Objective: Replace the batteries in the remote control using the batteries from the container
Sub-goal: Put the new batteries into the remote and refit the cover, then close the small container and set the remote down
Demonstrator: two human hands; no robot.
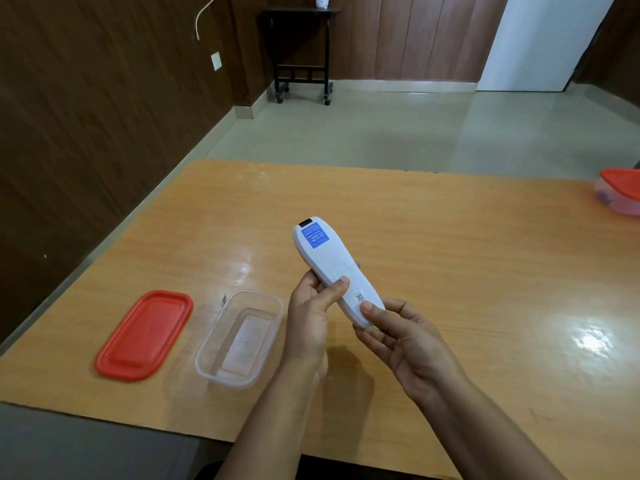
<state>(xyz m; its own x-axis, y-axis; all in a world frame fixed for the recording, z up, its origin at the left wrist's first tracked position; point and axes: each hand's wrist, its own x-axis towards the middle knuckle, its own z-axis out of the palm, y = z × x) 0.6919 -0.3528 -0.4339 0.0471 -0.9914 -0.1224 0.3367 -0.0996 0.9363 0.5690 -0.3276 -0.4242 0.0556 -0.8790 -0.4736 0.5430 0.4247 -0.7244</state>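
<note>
Both my hands hold the remote control (337, 271) back-up above the desk (450, 271): left hand (311, 313) and right hand (405, 341) fingers closed around it. Its cover looks shut; the container (239, 337) appears empty, so I judge little remains.

You hold the white remote control (332, 268) back-side up above the wooden table (450, 254), both hands around it. Your left hand (311, 317) grips its middle, thumb on the back; your right hand (405, 344) cups the near end. Near the table's front left corner, the clear container (211, 355) stands open, its red lid (143, 336) flat just beside it. Another red-lidded container (620, 195) sits at the right edge.
</note>
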